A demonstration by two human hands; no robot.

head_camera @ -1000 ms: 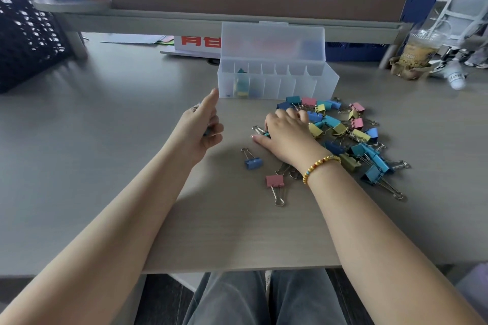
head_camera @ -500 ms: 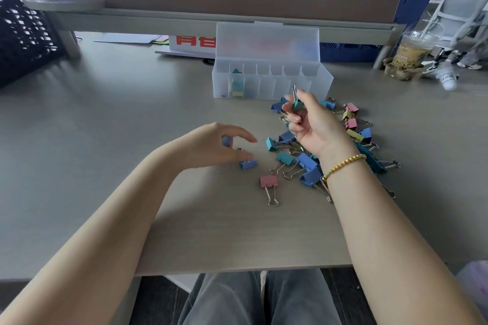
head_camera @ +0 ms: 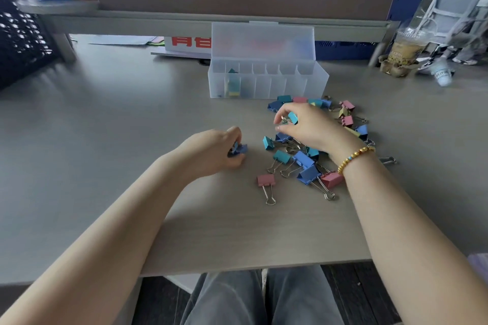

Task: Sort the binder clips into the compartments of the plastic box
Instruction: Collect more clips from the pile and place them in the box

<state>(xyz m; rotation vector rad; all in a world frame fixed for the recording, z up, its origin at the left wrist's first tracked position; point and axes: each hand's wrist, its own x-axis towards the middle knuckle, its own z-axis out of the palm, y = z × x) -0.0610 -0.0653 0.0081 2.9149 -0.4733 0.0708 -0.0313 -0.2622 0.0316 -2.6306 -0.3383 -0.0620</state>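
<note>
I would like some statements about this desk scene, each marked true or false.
1. The box has its lid open. True.
2. The right hand holds a pink clip. False: it pinches a teal clip.
3. The left hand grips a blue clip. True.
4. Every compartment holds clips. False: only one near the left end visibly does.
5. A lone pink clip lies apart from the pile, nearer the person. True.

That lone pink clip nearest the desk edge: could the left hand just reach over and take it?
Probably not right away. The way to the pink clip looks free, but the left hand already grips a blue clip.
</note>
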